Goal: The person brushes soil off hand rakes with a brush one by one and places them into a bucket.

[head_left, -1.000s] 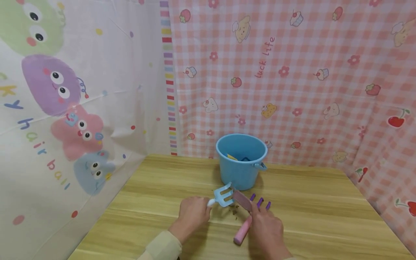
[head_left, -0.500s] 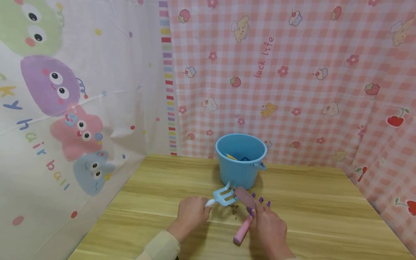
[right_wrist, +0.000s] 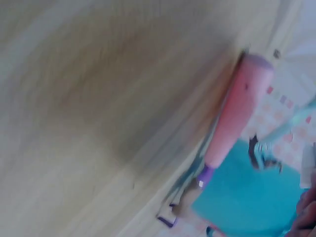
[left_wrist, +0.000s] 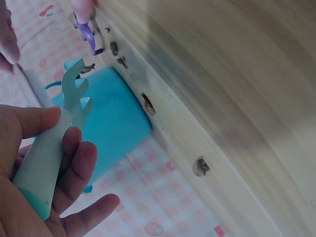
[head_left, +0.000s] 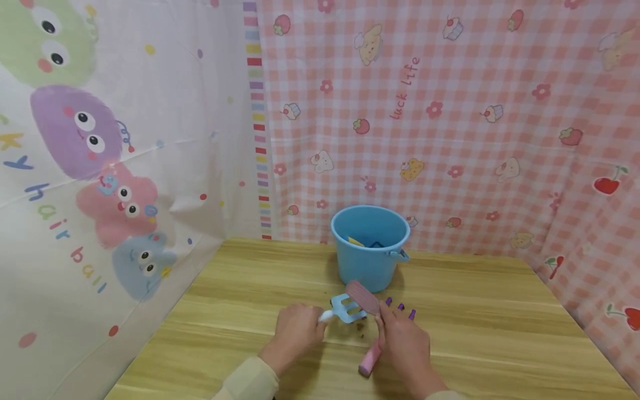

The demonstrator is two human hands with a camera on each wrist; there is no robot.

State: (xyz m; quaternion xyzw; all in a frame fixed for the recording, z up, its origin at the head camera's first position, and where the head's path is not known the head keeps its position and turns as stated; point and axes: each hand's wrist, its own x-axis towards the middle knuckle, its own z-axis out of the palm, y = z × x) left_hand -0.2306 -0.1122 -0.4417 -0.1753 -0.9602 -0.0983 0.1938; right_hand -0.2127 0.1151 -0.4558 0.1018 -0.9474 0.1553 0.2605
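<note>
My left hand (head_left: 298, 331) grips the pale handle of a small light-blue hand fork (head_left: 342, 311); in the left wrist view its thumb and fingers wrap the handle. Brown bits cling near the tines. My right hand (head_left: 406, 347) holds a flat, round-ended mauve tool (head_left: 364, 298), whose far end overlaps the fork's tines in the head view. Its kind is unclear. Below the right hand, a pink-handled fork (head_left: 370, 360) with purple tines (head_left: 401, 306) lies on the table, partly hidden by that hand. Small brown crumbs (head_left: 360, 326) lie under the light-blue fork.
A blue bucket (head_left: 369, 269) stands just beyond the tools, its handle hanging at the right. Inside are a yellow piece (head_left: 355, 241) and something dark blue. The wood-grain table (head_left: 240, 289) meets patterned cloths (head_left: 470, 183) at the back and sides.
The right hand has shifted slightly left, bringing the mauve tool across the top of the light-blue fork's tines. The fork's head has tilted and dropped a little. The pink-handled fork stays put.
</note>
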